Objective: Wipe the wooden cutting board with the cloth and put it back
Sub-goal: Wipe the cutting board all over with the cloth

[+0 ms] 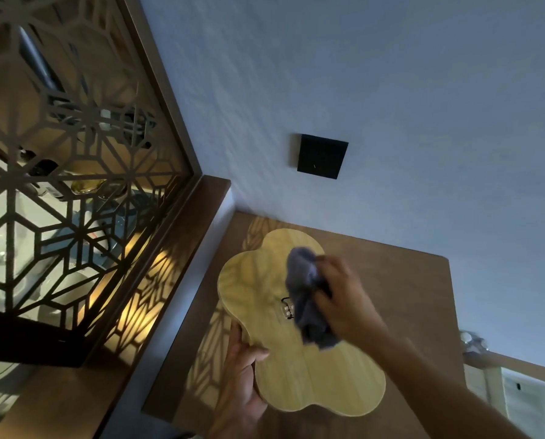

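Observation:
A pale wooden cutting board [264,289] with a wavy, cloud-like outline is held above a brown table. My left hand [244,380] grips its lower left edge, thumb on the top face. My right hand [344,299] presses a crumpled grey cloth [306,289] onto the middle of the board. The cloth is blurred. A small black and clear hook fitting [287,307] shows on the board, partly under the cloth.
The brown table [407,289] stands in a corner against a pale wall. A black square wall plate [322,156] hangs above it. A brown lattice screen [74,185] rises at the left, with a lit ledge below. A railing with a metal knob [474,342] stands at the right.

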Action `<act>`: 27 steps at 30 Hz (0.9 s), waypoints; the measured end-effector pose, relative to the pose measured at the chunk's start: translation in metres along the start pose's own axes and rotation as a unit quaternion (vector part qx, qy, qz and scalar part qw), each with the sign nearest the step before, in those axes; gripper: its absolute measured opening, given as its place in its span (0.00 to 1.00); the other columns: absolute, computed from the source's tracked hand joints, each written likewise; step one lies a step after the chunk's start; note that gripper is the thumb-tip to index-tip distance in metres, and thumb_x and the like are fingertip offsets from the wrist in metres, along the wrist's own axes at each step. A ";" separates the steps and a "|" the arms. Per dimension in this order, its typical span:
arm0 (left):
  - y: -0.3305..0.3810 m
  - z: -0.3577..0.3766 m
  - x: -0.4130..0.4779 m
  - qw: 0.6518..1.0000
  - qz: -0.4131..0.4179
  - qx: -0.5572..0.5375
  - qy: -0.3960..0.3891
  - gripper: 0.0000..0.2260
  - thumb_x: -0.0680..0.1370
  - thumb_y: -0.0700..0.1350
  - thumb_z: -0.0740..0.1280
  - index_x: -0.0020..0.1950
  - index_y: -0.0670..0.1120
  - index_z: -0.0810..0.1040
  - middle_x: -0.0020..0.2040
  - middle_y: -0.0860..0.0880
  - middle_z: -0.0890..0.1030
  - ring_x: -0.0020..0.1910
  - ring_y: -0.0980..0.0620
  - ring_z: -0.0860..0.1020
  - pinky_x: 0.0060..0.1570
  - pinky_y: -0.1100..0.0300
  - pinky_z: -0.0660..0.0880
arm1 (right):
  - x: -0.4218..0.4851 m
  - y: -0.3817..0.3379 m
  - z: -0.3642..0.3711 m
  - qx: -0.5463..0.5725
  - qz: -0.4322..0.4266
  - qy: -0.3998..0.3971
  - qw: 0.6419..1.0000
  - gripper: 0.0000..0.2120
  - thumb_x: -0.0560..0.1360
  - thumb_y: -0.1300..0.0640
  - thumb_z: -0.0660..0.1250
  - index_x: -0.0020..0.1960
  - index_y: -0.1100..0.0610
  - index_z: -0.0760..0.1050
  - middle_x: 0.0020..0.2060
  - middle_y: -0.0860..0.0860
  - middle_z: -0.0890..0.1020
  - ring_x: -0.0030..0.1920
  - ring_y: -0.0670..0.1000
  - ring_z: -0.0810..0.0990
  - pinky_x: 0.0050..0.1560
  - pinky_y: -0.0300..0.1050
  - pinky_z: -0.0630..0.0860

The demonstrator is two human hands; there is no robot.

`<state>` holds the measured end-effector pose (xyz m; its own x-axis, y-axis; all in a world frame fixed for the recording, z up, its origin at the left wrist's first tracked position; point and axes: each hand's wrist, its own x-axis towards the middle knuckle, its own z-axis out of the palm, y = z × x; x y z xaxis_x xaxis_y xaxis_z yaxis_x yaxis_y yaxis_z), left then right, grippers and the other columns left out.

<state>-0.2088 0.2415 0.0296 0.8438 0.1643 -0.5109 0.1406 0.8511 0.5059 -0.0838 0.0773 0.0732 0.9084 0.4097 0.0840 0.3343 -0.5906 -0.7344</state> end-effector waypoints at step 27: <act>0.003 0.008 -0.004 1.000 -0.019 -0.014 0.015 0.36 0.69 0.25 0.57 0.75 0.46 0.71 0.73 0.32 0.72 0.63 0.30 0.77 0.54 0.33 0.78 | -0.015 -0.016 0.031 -0.070 -0.033 -0.100 0.992 0.23 0.74 0.48 0.56 0.68 0.46 0.71 0.72 0.43 0.70 0.58 0.54 0.72 0.58 0.53 0.74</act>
<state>-0.2082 0.2399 0.0388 0.8219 0.1462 -0.5505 0.1569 0.8710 0.4656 -0.1105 0.1019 0.0628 0.8198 0.5724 -0.0170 0.4361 -0.6432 -0.6293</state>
